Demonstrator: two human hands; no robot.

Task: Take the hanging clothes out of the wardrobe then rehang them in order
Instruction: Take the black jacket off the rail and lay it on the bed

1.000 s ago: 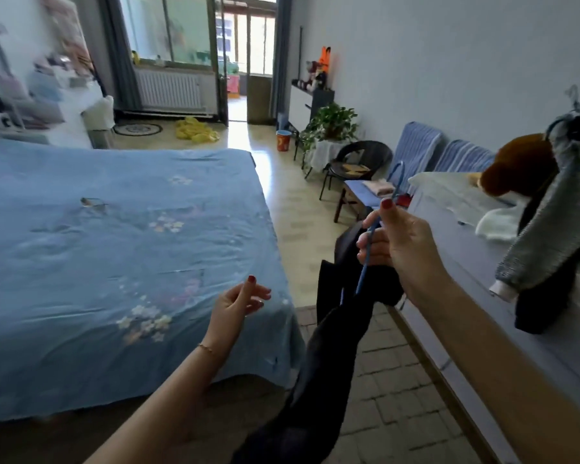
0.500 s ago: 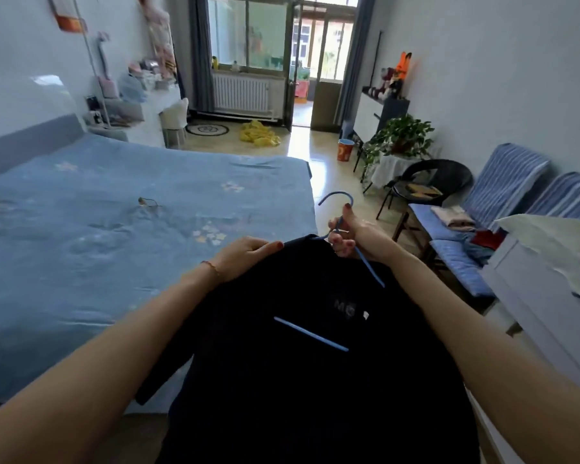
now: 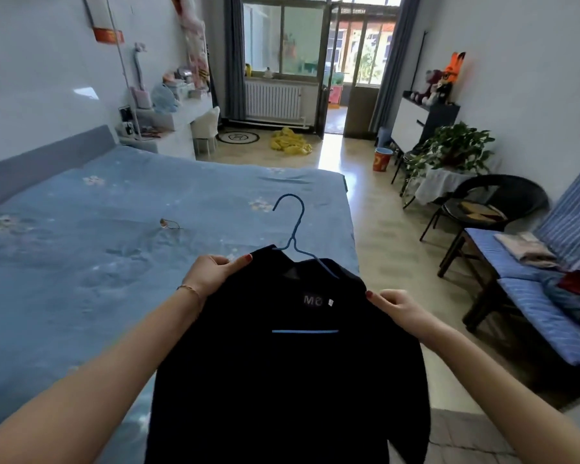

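The dark shirt (image 3: 282, 363) is held up by its shoulders over the near edge of the bed (image 3: 98, 262), with the blue hanger (image 3: 293, 229) inside it and the hook poking out of the collar. The left hand (image 3: 211, 271) and right hand (image 3: 394, 304) are each pinched on a shoulder, fingers curled into the cloth. It's probably spread like this so it can be laid flat on the bed, since the wardrobe isn't in view.

Pale walls (image 3: 533, 61) enclose a sunlit room. A blue floral bed (image 3: 114, 246) fills the left; a radiator (image 3: 272, 101) sits under the window (image 3: 282, 35). A plant (image 3: 456, 149), black chair (image 3: 496, 202) and striped bench (image 3: 543, 306) line the right wall.
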